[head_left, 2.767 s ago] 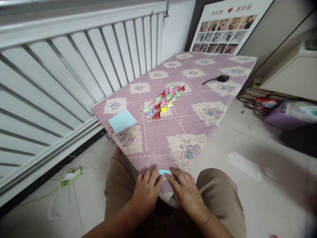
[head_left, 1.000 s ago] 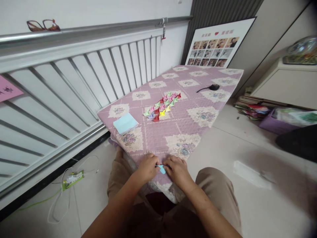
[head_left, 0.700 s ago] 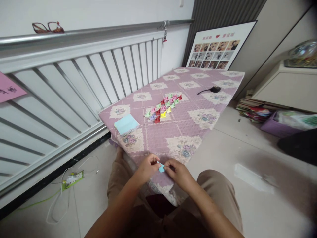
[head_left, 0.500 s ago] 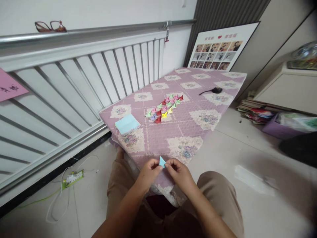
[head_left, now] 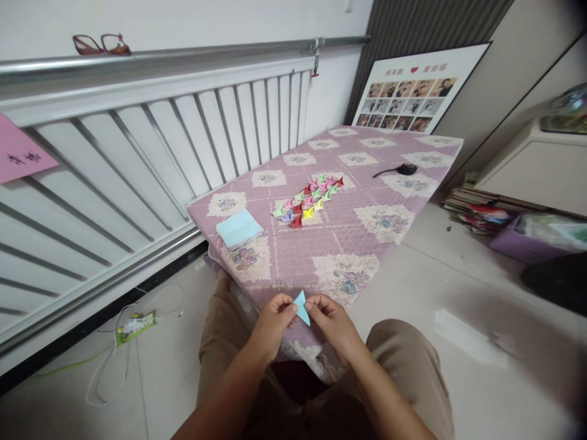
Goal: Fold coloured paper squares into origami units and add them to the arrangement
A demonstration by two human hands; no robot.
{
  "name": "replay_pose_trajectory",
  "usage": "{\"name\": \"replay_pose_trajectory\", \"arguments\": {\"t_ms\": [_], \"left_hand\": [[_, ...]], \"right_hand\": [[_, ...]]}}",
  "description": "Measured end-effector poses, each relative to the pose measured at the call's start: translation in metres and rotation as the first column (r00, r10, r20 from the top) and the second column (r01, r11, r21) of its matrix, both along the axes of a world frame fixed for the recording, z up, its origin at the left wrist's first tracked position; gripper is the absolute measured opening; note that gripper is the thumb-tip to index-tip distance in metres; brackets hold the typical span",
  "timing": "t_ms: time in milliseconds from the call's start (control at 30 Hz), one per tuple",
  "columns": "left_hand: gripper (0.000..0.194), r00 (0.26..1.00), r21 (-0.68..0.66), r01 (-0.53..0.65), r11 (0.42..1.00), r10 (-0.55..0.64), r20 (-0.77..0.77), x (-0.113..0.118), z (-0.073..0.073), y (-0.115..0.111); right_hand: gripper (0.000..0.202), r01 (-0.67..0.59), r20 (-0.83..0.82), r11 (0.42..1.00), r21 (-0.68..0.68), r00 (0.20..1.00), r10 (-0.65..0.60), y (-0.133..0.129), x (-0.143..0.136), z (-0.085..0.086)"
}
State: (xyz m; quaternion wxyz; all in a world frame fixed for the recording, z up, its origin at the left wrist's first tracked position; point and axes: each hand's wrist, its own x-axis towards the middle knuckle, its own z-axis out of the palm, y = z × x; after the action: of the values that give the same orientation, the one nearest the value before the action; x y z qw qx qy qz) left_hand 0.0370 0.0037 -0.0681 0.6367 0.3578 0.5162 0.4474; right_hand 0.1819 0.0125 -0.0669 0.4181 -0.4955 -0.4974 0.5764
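Fingers [head_left: 288, 311] and thumb of the left hand [head_left: 274, 319] pinch one side of a folded light-blue paper [head_left: 301, 307]; those of the right hand [head_left: 333, 318] pinch the opposite side. The paper is over the near end of the counter [head_left: 298, 260], its pointed ends free. It should be nearly weightless, slightly stiff along its folds yet easily crushed, so a light pinch at the side edges suits it. Farther off lie a blue-topped paper stack [head_left: 239, 228], then rows of small coloured folded pieces [head_left: 307, 212].

There are eighteen folded papers [head_left: 309, 201], one blue piece [head_left: 301, 307], one stack [head_left: 239, 228].
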Motion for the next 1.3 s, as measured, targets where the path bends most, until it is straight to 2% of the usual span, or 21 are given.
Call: {"name": "replay_pose_trajectory", "arguments": {"t_ms": [100, 200, 333, 433, 633, 767, 967, 1100, 1300], "left_hand": [[0.031, 0.977, -0.037, -0.032, 0.999, 0.039, 0.212, 0.001, 0.0, -0.001], [0.036, 0.937, -0.072, -0.054, 0.996, 0.075, 0.341, 0.0, -0.001, 0.0], [0.038, 0.912, -0.118, -0.031, 0.993, 0.076, 0.404, -0.002, -0.002, 0.0], [0.038, 0.905, -0.135, -0.017, 0.991, 0.073, 0.419, -0.003, 0.001, 0.0], [0.036, 0.884, -0.162, 0.038, 0.986, 0.042, 0.466, -0.001, 0.006, 0.0], [0.033, 0.867, -0.196, 0.091, 0.976, 0.019, 0.498, -0.003, 0.005, 0.0], [0.031, 0.857, -0.211, 0.14, 0.967, -0.012, 0.515, -0.006, 0.004, 0.0], [0.031, 0.842, -0.221, 0.136, 0.966, 0.005, 0.539, -0.006, 0.005, -0.001], [0.029, 0.837, -0.239, 0.143, 0.96, 0.012, 0.547, -0.006, 0.004, -0.002]], "right_hand": [[0.033, -0.006, -0.043, 1.0, -0.012, 0.999, 0.006, -0.001, -0.003, 0.003], [0.034, -0.02, -0.076, 1.0, -0.014, 0.997, 0.019, -0.001, -0.004, 0.005], [0.035, -0.015, -0.123, 0.999, -0.051, 0.992, 0.008, -0.003, -0.005, 0.004], [0.035, -0.014, -0.219, 0.993, -0.12, 0.976, -0.013, -0.005, -0.007, 0.004], [0.029, -0.097, -0.489, 0.968, -0.233, 0.872, -0.03, -0.01, -0.011, 0.008], [0.027, -0.121, -0.558, 0.961, -0.25, 0.829, -0.04, -0.012, -0.011, 0.009], [0.029, -0.097, -0.511, 0.963, -0.252, 0.858, -0.047, -0.015, -0.011, 0.013], [0.027, -0.039, -0.413, 0.979, -0.202, 0.909, -0.049, -0.014, -0.009, 0.013], [0.027, 0.084, -0.162, 0.996, 0.002, 0.983, -0.082, -0.011, -0.003, 0.004]]}}
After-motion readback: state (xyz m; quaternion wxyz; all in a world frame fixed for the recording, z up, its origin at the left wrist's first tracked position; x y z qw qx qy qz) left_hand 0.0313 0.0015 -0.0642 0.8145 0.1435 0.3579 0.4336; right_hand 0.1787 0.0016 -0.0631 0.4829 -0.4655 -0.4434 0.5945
